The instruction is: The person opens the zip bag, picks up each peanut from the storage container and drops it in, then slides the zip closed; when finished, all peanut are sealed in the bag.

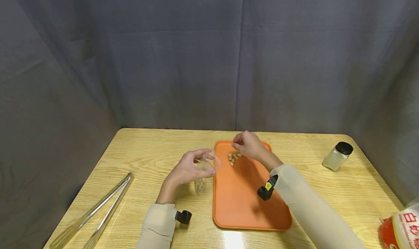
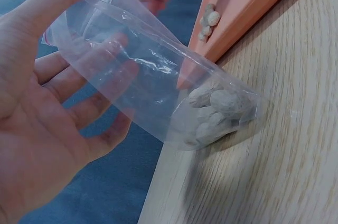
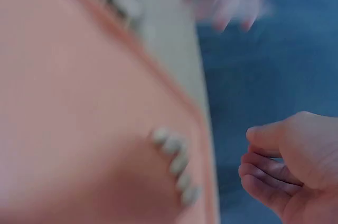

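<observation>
My left hand (image 1: 191, 168) holds a clear zip bag (image 2: 153, 60) by its mouth, thumb at the rim and fingers spread behind the film. Several peanuts (image 2: 222, 108) in shells lie in the bag's bottom, which hangs down at the table. To the right is an orange tray (image 1: 242, 205), with several more peanuts (image 1: 233, 157) grouped near its far left corner. Over that end of the tray, just beyond the peanuts, is my right hand (image 1: 248, 145). Its fingers are loosely bent, and the right wrist view shows nothing between thumb and fingers.
Metal tongs (image 1: 108, 209) lie on the wooden table (image 1: 147, 147) at the left. At the right stands a jar (image 1: 337, 156) with a black lid. A red and white bag (image 1: 406, 227) with printed characters sits at the near right edge. A dark curtain (image 1: 183, 67) hangs behind the table.
</observation>
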`<state>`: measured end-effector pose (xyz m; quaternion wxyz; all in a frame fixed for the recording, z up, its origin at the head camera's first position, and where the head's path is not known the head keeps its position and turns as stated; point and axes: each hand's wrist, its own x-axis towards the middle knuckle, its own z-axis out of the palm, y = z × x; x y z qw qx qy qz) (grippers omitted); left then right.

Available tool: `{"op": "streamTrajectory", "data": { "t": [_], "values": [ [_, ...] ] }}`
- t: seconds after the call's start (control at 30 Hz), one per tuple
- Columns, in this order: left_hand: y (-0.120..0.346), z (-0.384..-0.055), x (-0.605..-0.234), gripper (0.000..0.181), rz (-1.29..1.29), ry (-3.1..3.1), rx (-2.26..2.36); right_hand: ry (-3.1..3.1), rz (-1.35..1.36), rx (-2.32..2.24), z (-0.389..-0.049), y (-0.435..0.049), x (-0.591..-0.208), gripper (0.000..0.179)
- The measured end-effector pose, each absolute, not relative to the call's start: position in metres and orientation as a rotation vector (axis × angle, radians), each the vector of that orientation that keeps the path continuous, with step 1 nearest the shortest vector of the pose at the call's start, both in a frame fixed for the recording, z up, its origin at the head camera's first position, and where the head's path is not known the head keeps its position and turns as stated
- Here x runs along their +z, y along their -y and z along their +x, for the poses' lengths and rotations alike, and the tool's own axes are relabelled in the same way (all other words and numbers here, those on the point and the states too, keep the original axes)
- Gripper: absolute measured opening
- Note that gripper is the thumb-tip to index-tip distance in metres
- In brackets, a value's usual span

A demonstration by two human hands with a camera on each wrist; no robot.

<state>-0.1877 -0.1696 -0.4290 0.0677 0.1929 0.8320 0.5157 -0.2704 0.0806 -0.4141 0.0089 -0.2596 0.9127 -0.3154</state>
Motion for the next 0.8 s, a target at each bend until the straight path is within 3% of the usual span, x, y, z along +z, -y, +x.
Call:
{"op": "streamTrajectory", "data": {
  "t": [0.27, 0.8],
  "values": [
    [0.170, -0.186, -0.432, 0.074, 0.596, -2.504, 1.555, -2.838, -0.777, -0.823, -0.281, -0.097, -0.449, 0.009],
    [0.170, -0.186, -0.430, 0.075, 0.587, -2.501, 1.557, -2.916, -0.797, -0.668, -0.278, -0.099, -0.463, 0.018]
  ]
}}
